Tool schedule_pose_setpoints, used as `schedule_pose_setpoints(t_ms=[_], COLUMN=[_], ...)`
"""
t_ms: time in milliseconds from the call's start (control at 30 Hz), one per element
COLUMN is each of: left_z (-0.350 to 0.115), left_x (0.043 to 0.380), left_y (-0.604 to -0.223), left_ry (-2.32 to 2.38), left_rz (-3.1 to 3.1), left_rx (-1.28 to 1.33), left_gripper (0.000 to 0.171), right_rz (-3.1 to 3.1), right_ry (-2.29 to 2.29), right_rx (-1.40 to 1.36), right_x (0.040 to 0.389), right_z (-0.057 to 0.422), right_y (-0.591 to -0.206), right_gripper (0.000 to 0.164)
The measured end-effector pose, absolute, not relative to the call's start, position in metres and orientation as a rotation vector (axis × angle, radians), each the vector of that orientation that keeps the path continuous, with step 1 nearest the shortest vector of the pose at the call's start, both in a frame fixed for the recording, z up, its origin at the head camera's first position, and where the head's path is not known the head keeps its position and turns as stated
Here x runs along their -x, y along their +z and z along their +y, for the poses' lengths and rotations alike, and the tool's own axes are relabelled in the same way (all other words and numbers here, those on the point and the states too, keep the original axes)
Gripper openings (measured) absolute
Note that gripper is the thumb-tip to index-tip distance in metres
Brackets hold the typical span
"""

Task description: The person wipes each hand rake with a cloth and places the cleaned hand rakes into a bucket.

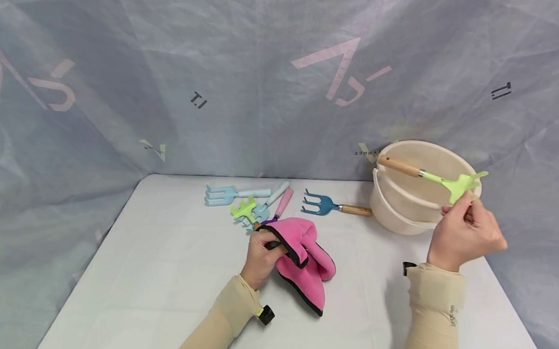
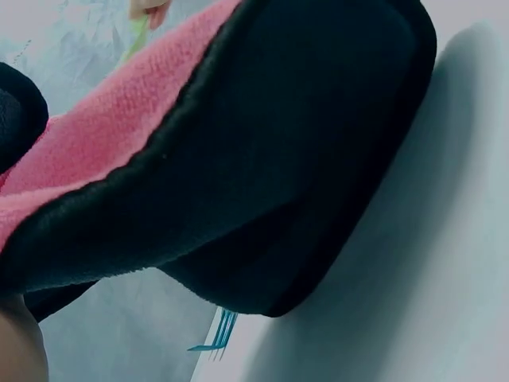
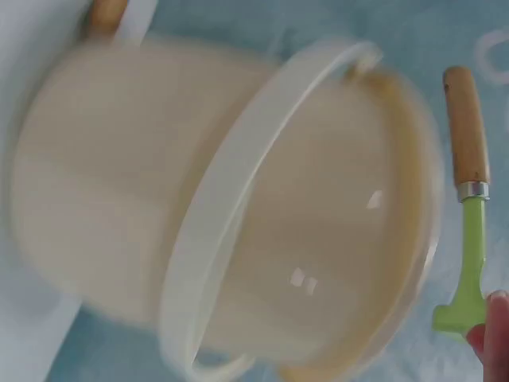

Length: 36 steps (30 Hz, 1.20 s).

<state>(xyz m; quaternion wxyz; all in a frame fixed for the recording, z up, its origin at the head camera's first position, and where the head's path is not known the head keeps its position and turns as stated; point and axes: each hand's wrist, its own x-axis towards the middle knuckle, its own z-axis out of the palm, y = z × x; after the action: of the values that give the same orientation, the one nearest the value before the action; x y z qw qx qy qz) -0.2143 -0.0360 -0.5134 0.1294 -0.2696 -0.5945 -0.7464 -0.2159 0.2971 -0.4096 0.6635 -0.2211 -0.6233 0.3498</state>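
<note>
My right hand (image 1: 466, 234) pinches a light green hand rake (image 1: 456, 186) by its tined head, its wooden handle pointing left across the mouth of a white bucket (image 1: 395, 215). In the right wrist view the rake (image 3: 472, 239) is beside the bucket's rim, with fingertips (image 3: 496, 326) at its green head. My left hand (image 1: 258, 259) grips a pink cloth (image 1: 309, 285) with black edging, bunched above the table. The cloth's dark side (image 2: 262, 143) fills much of the left wrist view. Just beyond that hand lies another green rake (image 1: 246, 210), its handle partly hidden by the cloth.
A blue rake (image 1: 322, 204) with a wooden handle lies left of the bucket. Light blue forks (image 1: 222, 195) and a pink-handled tool (image 1: 284, 202) lie overlapping behind the cloth. Grey sheeting (image 1: 264, 90) hangs along the back edge of the white table (image 1: 162, 273).
</note>
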Motion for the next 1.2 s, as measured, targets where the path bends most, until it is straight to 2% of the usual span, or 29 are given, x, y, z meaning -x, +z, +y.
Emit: schedule_pose_setpoints(t_ms=[300, 400, 567, 700, 867, 1000, 1200], left_z=[-0.039, -0.039, -0.039, -0.040, -0.041, -0.041, -0.043], left_x=[0.216, 0.216, 0.217, 0.217, 0.216, 0.216, 0.215], left_y=[-0.514, -0.514, -0.513, -0.514, -0.514, -0.514, -0.516], left_ry=[-2.161, -2.181, -2.240, -2.270, -2.322, -2.379, -2.479], left_rz=[-1.756, -1.757, -1.749, -1.743, -1.718, -1.695, -1.609], left_rx=[0.749, 0.740, 0.722, 0.711, 0.694, 0.682, 0.703], left_gripper=[0.006, 0.005, 0.005, 0.006, 0.027, 0.037, 0.032], right_rz=[-1.616, -1.717, -1.907, -1.970, -1.930, -1.826, -1.839], right_ry=[0.479, 0.477, 0.535, 0.596, 0.636, 0.662, 0.630], right_rx=[0.625, 0.665, 0.641, 0.579, 0.545, 0.375, -0.145], right_x=[0.220, 0.223, 0.228, 0.229, 0.230, 0.235, 0.247], right_z=[0.325, 0.324, 0.322, 0.324, 0.324, 0.312, 0.270], right_y=[-0.433, -0.437, -0.437, -0.439, -0.441, -0.438, -0.443], right_gripper=[0.036, 0.037, 0.048, 0.046, 0.041, 0.035, 0.025])
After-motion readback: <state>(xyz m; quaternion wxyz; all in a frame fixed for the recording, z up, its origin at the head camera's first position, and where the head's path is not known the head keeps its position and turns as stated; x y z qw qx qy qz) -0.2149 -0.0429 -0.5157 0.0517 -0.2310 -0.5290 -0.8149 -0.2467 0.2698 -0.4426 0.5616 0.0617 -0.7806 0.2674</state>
